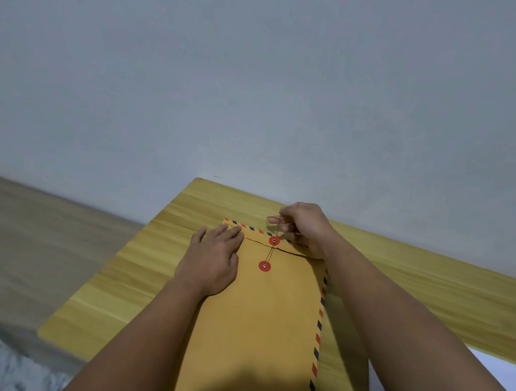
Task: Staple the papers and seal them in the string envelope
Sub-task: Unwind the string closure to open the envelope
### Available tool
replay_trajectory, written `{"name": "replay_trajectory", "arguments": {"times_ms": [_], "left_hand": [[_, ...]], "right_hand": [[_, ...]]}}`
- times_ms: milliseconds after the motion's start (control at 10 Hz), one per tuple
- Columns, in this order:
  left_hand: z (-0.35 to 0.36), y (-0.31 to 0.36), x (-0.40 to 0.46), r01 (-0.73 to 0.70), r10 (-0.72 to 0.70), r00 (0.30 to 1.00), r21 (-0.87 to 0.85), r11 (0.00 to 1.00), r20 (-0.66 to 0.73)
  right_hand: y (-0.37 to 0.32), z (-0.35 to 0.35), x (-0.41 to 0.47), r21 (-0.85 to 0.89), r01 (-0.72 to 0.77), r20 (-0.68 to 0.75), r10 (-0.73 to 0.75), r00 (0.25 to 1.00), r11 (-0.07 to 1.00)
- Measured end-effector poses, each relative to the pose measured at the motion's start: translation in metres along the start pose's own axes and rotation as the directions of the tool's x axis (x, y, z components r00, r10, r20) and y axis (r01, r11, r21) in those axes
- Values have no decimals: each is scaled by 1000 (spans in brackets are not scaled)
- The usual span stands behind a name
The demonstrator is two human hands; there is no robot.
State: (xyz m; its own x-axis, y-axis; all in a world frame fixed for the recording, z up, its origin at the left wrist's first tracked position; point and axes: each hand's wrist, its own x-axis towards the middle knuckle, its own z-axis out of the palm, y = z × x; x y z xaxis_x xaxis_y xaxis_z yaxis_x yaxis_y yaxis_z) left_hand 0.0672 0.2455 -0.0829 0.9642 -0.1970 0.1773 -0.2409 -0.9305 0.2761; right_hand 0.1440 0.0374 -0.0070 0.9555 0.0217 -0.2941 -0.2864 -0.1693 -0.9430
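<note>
One string envelope (269, 317) lies flat and lengthwise on the wooden tabletop (155, 248), its flap end away from the person and its near end running out of the bottom of the view. It is yellow-brown, with a border of red and dark blue stripes along its far edge and its right edge. The flap is folded down. Two red discs show on it: one on the flap (274, 240) and one on the body below (264, 266). One thin string (270, 253) runs between the two discs and on up past the flap disc.

Two bare hands work at the flap end. The left hand (211, 260) rests palm down on the envelope's upper left part, fingers straight and together, pressing the flap. The right hand (302, 228) is beyond the far right corner, its fingers curled and pinching the string's free end, which is drawn up from the flap disc.

No papers or stapler show. A grey wall stands behind the tabletop.
</note>
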Motion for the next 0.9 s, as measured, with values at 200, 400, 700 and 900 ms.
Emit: {"name": "replay_trajectory", "arguments": {"times_ms": [200, 400, 700, 900], "left_hand": [[1, 0, 0, 6, -6, 1000, -5, 1000, -4], [0, 1, 0, 16, -17, 1000, -20, 1000, -8], [-2, 3, 0, 21, -21, 1000, -24, 999, 0], [-3, 3, 0, 10, -10, 1000, -16, 1000, 2]], "right_hand": [[14, -21, 0, -509, 166, 108, -128, 986, 845], [2, -29, -14, -850, 311, 330, -30, 944, 426], [-10, -19, -29, -887, 339, 416, 224, 881, 313], [-5, 19, -45, -763, 401, 541, 160, 826, 508]]}}
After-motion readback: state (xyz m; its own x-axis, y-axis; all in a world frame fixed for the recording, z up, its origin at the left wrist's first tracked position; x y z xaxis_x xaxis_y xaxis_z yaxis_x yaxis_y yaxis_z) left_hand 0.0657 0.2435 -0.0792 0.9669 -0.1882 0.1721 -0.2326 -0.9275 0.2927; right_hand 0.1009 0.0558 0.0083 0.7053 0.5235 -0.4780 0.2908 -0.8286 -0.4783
